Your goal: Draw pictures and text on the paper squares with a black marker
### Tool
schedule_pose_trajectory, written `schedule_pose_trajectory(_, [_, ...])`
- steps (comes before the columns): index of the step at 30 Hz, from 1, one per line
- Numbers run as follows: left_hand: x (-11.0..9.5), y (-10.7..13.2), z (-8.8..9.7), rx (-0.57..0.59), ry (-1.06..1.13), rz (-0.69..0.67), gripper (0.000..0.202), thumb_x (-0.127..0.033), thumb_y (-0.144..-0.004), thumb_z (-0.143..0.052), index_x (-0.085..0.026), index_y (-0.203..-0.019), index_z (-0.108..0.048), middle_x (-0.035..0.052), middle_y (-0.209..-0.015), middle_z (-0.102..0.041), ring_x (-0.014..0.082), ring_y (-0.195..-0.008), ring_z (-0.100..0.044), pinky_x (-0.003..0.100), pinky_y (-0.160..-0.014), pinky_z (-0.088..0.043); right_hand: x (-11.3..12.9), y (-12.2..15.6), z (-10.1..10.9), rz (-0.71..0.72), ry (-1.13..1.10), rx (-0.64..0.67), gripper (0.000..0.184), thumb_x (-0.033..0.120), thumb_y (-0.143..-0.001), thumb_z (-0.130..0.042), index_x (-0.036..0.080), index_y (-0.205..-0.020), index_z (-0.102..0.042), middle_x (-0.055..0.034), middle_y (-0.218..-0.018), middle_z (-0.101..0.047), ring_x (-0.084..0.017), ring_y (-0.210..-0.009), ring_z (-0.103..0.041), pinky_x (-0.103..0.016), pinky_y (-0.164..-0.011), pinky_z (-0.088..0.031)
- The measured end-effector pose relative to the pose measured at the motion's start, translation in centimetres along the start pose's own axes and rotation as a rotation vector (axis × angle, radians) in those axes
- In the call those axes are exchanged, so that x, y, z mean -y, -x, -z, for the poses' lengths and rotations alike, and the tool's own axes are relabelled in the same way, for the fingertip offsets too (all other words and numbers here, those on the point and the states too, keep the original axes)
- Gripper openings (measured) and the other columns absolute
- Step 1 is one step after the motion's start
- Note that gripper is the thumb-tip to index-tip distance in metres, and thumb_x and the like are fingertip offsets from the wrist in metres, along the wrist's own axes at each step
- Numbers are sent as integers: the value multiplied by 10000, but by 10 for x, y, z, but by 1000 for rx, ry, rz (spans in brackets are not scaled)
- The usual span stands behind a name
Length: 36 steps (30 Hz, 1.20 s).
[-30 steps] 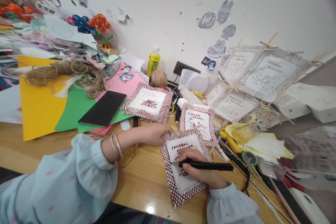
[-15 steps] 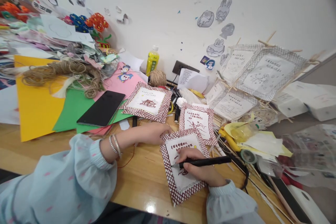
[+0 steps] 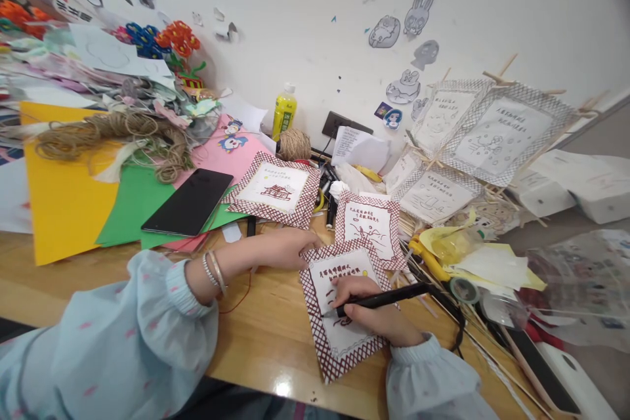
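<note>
Between the fingers of my right hand point(image 3: 367, 308) is a thick black pen point(image 3: 394, 295), slanting with its thin tip down on a decorated card point(image 3: 339, 344). That card is white with a dark red crosshatched border, written characters near its top and a small yellow disc. My right hand hides part of the drawing. At the card's upper left corner, the fingers of my left hand point(image 3: 290, 248) close on its edge; the fingertips are partly hidden. Just behind lies a second red-bordered card point(image 3: 367, 230), partly overlapped by the first. A third card point(image 3: 275, 189) shows a red pavilion drawing.
To the left lie a black tablet point(image 3: 188, 202), yellow and green paper sheets point(image 3: 69, 190) and a twine bundle point(image 3: 113, 134). A drink bottle point(image 3: 284, 111) stands by the wall. On the right are a stick-framed paper lantern point(image 3: 492, 131), a tape roll point(image 3: 463, 290) and a phone point(image 3: 541, 371).
The pen and my right hand have shifted very slightly over the card. My left hand stays at the card's corner. The whole view has moved a little.
</note>
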<state>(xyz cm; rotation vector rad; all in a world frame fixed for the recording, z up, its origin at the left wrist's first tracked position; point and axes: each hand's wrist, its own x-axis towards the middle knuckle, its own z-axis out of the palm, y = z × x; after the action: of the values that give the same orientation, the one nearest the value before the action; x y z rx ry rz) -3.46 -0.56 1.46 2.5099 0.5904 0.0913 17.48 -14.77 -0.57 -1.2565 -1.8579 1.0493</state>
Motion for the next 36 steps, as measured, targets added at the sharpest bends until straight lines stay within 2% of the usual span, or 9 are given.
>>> schedule_pose_trajectory(10, [-1,0,0,3,9,42,407,-111,-738,-617,-186,-1138,-626,47,-954,-686,190,-808,-618,253,-658,-429,9,-2,-1,-13,-57,11,106,294,-783,-626,232,-729,-693,-28,-777,-670,-240,-1009,-628,-414,-1018,-431])
schedule_pose_trajectory(21, [-3,0,1,19,-7,67,417,-111,-743,-640,-194,-1152,-626,44,-953,-688,201,-823,-615,277,-696,-447,3,-4,1,22,-39,52,185,372,-811,-635,227,-713,-694,-27,-754,-682,-234,-979,-629,-419,-1043,-411])
schedule_pose_trajectory(30, [-2,1,2,14,6,49,438,-116,-745,-613,-198,-1175,-603,41,-975,-683,184,-813,-616,256,-662,-434,11,-6,0,41,-35,66,176,311,-796,-608,238,-642,-654,6,-690,-678,-196,-802,-642,-427,-1066,-399])
schedule_pose_trajectory(36, [-3,2,2,-1,17,35,376,-104,-738,-605,-199,-1101,-626,20,-898,-676,174,-767,-598,252,-636,-417,14,-10,1,69,21,100,262,368,-814,-585,241,-592,-642,18,-630,-673,-177,-697,-643,-424,-1033,-437])
